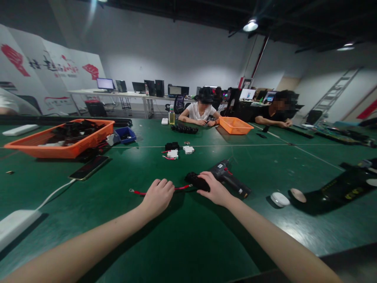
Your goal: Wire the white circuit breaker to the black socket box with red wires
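The left forearm is reaching in from the lower left, and the left hand (159,198) is being held knuckles-up, low over the green tabletop (165,239). Its fingers are being curled nearly closed around a thin red cable with a metal ring terminal at each end (182,188), which is showing on both sides of the fist; the thumb is being hidden. The right forearm is slanting in from the lower right, and the right hand (212,188) is being arched over a black, bumpy-surfaced elongated piece (193,177), which is being gripped between partly bent fingers and the thumb. One end of the cable is lying just beside this piece.

One black-and-grey pistol-shaped power drill (228,177) is resting just beyond the right hand. Farther forward, two small white plastic blocks (188,149) are being seen near a black one (172,146). Two orange plastic baskets (63,151), one blue plastic bin (126,135), one dark-screened phone (90,168) and one bottle of yellow liquid (171,116) are also being counted. Across the table, two people are being seated, their forearms resting on it.
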Tool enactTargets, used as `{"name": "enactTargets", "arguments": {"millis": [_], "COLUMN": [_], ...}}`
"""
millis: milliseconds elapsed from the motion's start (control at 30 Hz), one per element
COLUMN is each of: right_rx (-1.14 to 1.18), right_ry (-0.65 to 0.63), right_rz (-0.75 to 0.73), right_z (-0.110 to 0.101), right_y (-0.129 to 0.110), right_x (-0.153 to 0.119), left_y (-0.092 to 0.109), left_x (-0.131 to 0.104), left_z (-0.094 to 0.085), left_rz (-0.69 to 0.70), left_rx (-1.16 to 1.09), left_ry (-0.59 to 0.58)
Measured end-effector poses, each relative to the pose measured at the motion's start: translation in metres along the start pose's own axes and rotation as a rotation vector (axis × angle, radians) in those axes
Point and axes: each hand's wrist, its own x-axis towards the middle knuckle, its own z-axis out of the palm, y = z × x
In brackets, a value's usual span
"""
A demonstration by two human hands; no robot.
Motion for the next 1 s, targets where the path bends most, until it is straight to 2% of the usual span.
{"name": "enactTargets", "arguments": {"millis": [133,300,600,800,1000], "right_rx": [-0.021,-0.121,-0.374,-0.367,-0.263], "right_ry": [-0.038,-0.105,-0.101,-0.032,0.064], "right_rz": [-0.013,-0.013,0.091,0.113,0.050], "right_z": [0.000,-0.015,-0.021,-0.023,-0.010], "right_y": [0.000,-0.004,0.004,0.003,-0.008], "right_x": [0.002,-0.005,-0.012,-0.012,-0.008], "left_y": [0.000,-0.001,0.002,0.004,0.007], "left_x": [0.000,0.000,-0.001,-0.001,-0.002], "left_z": [-0.002,-0.001,-0.002,-0.001,-0.004], "left_rz": [0.000,0.016,0.019,0.028,0.032], "left_rx": [0.000,0.009,-0.001,-0.003,0.019], "left_ry": [-0.001,-0.013,0.000,0.010,-0.005]}}
